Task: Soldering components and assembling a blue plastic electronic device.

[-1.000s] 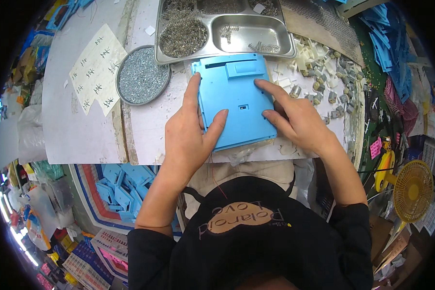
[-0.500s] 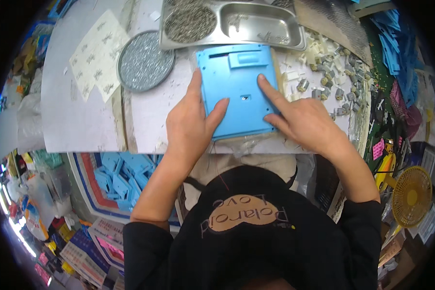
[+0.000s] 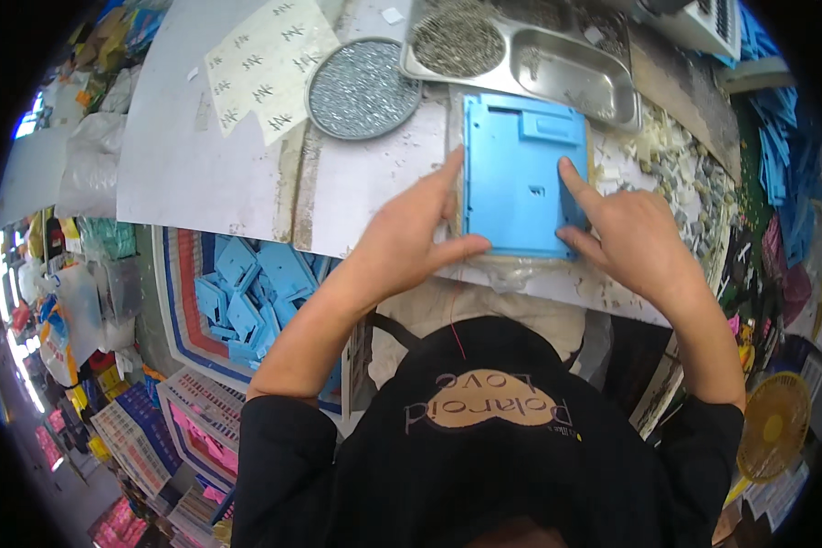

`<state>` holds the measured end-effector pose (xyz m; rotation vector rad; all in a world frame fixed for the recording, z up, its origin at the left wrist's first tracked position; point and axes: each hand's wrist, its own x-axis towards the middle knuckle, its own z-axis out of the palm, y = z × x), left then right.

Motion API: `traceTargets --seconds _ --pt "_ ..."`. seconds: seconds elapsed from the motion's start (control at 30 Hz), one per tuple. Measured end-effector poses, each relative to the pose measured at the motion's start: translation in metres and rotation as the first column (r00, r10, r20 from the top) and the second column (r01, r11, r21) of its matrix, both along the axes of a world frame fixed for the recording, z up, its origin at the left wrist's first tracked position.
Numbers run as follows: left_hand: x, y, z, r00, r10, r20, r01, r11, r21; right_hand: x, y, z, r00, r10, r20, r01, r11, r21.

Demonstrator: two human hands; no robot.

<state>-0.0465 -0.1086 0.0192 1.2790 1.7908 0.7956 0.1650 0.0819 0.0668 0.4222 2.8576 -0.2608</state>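
A flat blue plastic panel (image 3: 511, 196), with a raised block near its top right and a small hole in the middle, lies face up at the table's front edge. Along its left side rests my left hand (image 3: 416, 224); the fingers are stretched out and the thumb reaches the lower left corner. My right hand (image 3: 639, 233) has its index finger and thumb spread apart on the panel's right side, while the other fingers are curled in. What lies under the panel is mostly hidden, though clear plastic film (image 3: 511, 274) shows at its lower edge.
Behind the panel stands a divided metal tray (image 3: 521, 87) holding small metal parts. Left of it is a round grey dish (image 3: 324, 119) of silvery pieces, beside a paper sheet (image 3: 269, 68). Small motors and white parts are scattered at right. A crate (image 3: 178, 301) below holds blue pieces.
The view has shifted, so the table's things appear further right. My left thumb has slid from the panel's face to its lower left corner. My right hand stays on the right side.
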Motion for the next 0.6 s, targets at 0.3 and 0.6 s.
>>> traceTargets --seconds 0.3,0.6 --pt "0.001 -0.009 -0.032 0.999 -0.037 -0.01 0.038 0.979 0.198 -0.023 -0.008 0.017 0.989 0.048 0.143 -0.053 0.998 0.035" --pt "-0.097 0.009 -0.011 0.801 0.486 -0.349 -0.297 0.83 0.473 -0.056 0.012 0.045 0.946 0.198 0.259 -0.216 0.975 0.044"
